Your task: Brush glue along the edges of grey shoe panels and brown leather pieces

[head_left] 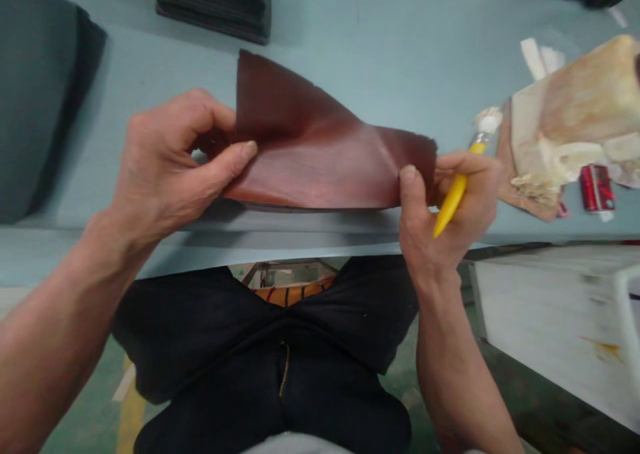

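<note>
A reddish-brown leather-like sheet (320, 154) is held up between both hands, just above the table's near edge. My left hand (175, 157) pinches its left end, thumb on the near face and fingers behind. My right hand (450, 204) grips the right end between thumb and fingers. Tucked in the same right hand is a yellow-handled brush (451, 204), its whitish, crusted bristles pointing up and away. The fingertips behind the sheet are hidden.
On the blue-grey table (400, 54) are a black stack (215, 4) at the back and a dark padded pile (37, 101) at the left. A glue-stained container (580, 101) and a red can (597, 189) lie at the right. A white surface (555, 321) is lower right.
</note>
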The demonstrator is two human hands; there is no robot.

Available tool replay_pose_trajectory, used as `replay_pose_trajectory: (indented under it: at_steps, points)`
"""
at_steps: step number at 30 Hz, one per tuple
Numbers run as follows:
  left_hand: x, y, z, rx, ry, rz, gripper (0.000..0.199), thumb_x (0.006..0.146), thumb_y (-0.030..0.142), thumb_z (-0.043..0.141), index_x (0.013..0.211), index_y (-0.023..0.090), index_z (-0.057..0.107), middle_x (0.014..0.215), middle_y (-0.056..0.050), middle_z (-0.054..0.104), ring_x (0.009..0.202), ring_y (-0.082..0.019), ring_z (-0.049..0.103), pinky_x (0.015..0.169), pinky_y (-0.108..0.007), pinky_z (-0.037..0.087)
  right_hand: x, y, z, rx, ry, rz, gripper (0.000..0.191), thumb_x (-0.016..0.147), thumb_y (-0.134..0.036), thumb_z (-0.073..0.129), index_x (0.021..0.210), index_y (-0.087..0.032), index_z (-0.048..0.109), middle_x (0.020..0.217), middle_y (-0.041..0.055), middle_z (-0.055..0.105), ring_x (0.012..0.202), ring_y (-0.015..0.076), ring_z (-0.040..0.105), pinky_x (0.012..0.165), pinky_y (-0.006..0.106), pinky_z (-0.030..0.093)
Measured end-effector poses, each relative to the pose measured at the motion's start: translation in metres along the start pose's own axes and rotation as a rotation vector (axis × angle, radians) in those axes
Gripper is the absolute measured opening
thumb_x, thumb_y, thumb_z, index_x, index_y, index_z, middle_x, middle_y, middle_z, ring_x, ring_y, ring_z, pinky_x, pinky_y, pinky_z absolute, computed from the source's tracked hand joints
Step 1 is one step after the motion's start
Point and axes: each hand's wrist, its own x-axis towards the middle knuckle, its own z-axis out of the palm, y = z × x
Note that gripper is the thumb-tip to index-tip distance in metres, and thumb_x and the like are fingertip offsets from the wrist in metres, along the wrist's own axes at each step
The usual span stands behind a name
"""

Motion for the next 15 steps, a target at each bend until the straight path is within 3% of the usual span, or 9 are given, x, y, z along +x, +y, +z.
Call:
replay_pose_trajectory:
  at_steps: [9, 15]
  points:
    - [-0.001, 0.000, -0.002, 0.149, 0.002, -0.128, 0.037, 0.088, 0.054, 0.069, 0.094, 0.017, 0.073, 0.088, 0.001, 0.067, 0.077, -0.013, 0.058, 0.072, -0.029, 0.042, -0.007, 0.017, 0.000, 0.137, -0.047, 0.124, 0.016, 0.099, -0.028, 0.071, 0.108, -0.025, 0.060, 0.080, -0.0068, 0.057, 0.065, 0.0078, 0.054, 0.062, 0.025, 0.046]
    - [-0.001, -0.003, -0.006, 0.189, -0.015, -0.169, 0.041, 0.085, 0.059, 0.069, 0.097, 0.020, 0.073, 0.091, -0.001, 0.069, 0.076, -0.016, 0.059, 0.071, -0.032, 0.041, -0.008, 0.023, 0.001, 0.207, -0.069, 0.145, 0.019, 0.099, -0.029, 0.072, 0.111, -0.026, 0.058, 0.082, -0.0068, 0.057, 0.065, 0.0080, 0.052, 0.060, 0.024, 0.047]
